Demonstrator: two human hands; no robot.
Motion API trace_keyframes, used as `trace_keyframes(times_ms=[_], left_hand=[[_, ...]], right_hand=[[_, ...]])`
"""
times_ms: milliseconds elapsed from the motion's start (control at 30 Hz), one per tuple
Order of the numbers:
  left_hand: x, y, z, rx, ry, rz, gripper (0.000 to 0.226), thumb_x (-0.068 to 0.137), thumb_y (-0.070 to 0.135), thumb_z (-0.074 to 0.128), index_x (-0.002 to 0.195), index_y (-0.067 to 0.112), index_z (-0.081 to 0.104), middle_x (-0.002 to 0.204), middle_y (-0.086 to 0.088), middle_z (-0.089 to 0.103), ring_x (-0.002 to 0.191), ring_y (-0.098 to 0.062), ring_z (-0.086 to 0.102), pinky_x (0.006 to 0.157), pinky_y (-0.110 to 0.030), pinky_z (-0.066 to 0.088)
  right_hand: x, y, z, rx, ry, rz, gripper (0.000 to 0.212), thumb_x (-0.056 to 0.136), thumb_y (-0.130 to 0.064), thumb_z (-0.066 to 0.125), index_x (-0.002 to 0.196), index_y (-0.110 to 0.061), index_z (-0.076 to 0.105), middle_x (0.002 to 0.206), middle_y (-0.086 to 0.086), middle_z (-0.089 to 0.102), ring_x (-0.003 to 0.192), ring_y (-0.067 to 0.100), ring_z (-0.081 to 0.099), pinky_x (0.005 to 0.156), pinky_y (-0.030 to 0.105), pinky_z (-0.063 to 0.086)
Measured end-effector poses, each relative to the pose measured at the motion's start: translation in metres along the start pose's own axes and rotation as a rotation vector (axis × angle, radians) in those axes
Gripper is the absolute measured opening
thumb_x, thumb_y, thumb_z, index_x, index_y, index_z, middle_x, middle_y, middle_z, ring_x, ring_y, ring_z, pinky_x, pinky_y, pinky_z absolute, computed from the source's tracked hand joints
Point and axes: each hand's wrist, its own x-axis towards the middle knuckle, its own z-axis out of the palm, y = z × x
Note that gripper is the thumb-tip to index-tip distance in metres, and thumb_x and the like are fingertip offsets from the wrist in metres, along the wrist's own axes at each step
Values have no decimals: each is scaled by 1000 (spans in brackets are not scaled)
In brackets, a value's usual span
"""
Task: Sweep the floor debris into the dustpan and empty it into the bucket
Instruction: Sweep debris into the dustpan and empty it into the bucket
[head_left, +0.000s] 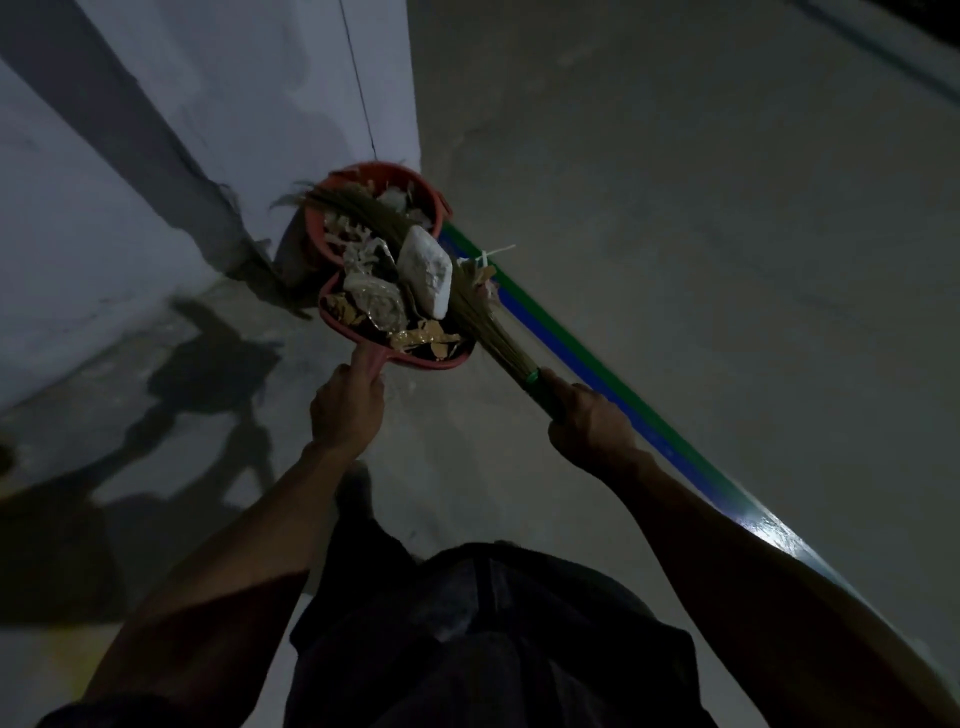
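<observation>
Your left hand is gripping the full dustpan against the bucket; your right hand is clasping the broom over it.

Loaded dustpan tipped over bucket

A pale bluish wall rises ahead of me on the left, with a thin dark wire running down it near its corner edge. A broad dark band slants across that wall toward the floor. The grey concrete floor spreads out to my right and beneath me. A green stripe and a blue stripe run side by side, touching, diagonally over the floor. My shadow falls on the floor to the left. I wear dark shorts.
</observation>
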Motion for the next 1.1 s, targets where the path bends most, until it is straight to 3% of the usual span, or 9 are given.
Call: trace_keyframes(times_ms=[200, 467, 700, 900, 1100], left_hand=[[123, -67, -45, 6, -82, 101, 57, 97, 16, 53, 150, 12, 31, 118, -27, 56, 106, -46, 54, 82, -50, 42], [248, -106, -103, 5, -141, 187, 59, 95, 14, 56, 148, 21, 32, 127, -24, 55, 111, -47, 53, 84, -51, 43], [357, -124, -104, 111, -247, 170, 56, 96, 20, 55, 147, 22, 32, 125, -23, 55, 112, -45, 53, 84, -51, 45], [447, -121, -89, 229, -346, 162, 50, 96, 21, 54, 143, 20, 36, 126, -24, 53, 112, -47, 52, 83, -51, 45], [513, -115, -86, 342, -476, 259, 50, 94, 22, 54, 141, 21, 36, 113, -20, 59, 102, -44, 58, 75, -47, 46]], right_hand=[[86, -92, 11, 24, 34, 86, 74, 86, -18, 53, 154, -33, 24, 108, 8, 60, 82, 27, 57, 57, 28, 38], [176, -183, 0, 101, 34, 178, 77, 86, -20, 56, 154, -33, 24, 112, 11, 61, 90, 32, 60, 63, 30, 41], [271, -209, -4, 124, -52, 198, 76, 88, -19, 55, 155, -31, 22, 115, 11, 59, 85, 28, 57, 57, 26, 36], [344, -211, -3, 140, -133, 245, 77, 88, -18, 53, 155, -30, 20, 115, 10, 57, 89, 29, 59, 62, 28, 42], [374, -218, -1, 105, -162, 356, 78, 88, -18, 52, 156, -32, 16, 113, 9, 55, 84, 29, 60, 59, 28, 38]])
